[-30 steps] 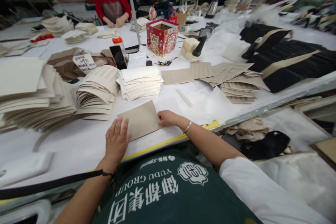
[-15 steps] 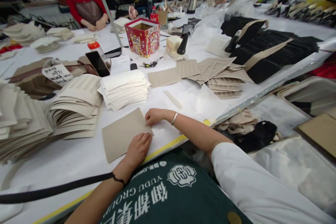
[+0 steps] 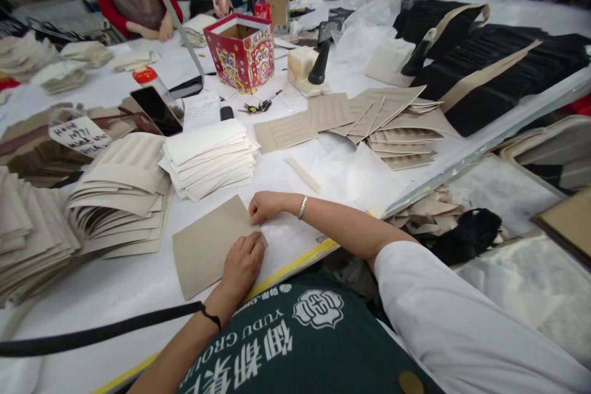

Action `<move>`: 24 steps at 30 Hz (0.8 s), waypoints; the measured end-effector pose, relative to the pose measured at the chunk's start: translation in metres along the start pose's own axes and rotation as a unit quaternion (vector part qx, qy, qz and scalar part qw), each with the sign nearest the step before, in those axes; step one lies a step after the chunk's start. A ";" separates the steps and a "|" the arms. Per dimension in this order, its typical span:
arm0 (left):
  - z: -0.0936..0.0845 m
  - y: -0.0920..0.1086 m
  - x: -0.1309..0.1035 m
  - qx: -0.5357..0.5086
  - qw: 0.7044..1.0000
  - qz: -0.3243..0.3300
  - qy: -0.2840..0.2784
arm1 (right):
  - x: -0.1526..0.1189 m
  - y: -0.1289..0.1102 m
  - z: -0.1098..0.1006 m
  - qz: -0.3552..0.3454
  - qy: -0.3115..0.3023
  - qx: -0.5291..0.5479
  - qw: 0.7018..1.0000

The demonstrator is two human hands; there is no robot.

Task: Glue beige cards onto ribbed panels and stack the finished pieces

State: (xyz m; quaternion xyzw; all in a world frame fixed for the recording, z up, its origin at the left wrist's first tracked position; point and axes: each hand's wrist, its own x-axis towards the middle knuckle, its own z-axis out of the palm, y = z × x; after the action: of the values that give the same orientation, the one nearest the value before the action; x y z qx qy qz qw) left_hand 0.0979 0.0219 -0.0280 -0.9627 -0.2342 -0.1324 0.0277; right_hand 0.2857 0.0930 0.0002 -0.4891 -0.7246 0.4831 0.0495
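Observation:
A flat beige fabric panel lies at a slant on the white table before me. My left hand rests on the panel's near right part, its fingers bent, close together and pressed on the edge. At the right edge, a little farther off, my right hand is closed, its fingertips pinching the panel's border. The thumbs and whatever lies under the fingertips are largely hidden. Past the panel stands a pile of white pieces, with a curved stack of beige panels to its left.
Ribbed beige panels lie spread out behind my right arm. A thin pale strip is nearer. Farther back are a red box, keys, a phone and black bags. A person in red stands across the table.
The view has tipped down and shifted slightly. Both hands stay at the panel's right edge, and the left fingers look a little more bent.

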 end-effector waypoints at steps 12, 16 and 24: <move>-0.007 0.000 -0.013 0.002 0.997 0.070 -0.035 | -0.002 -0.021 0.004 0.083 -0.098 -0.016 0.992; -0.008 0.001 -0.016 0.015 0.996 0.092 -0.016 | -0.005 -0.027 0.007 0.097 -0.094 0.025 0.991; -0.006 0.002 -0.018 0.006 0.997 0.081 -0.009 | -0.005 -0.009 0.015 0.120 -0.085 0.192 0.970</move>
State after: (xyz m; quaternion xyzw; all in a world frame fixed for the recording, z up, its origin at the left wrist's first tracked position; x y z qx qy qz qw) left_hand 0.0823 0.0113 -0.0269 -0.9794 -0.1569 -0.1199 0.0423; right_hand 0.2736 0.0791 0.0010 -0.5105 -0.5560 0.6556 0.0226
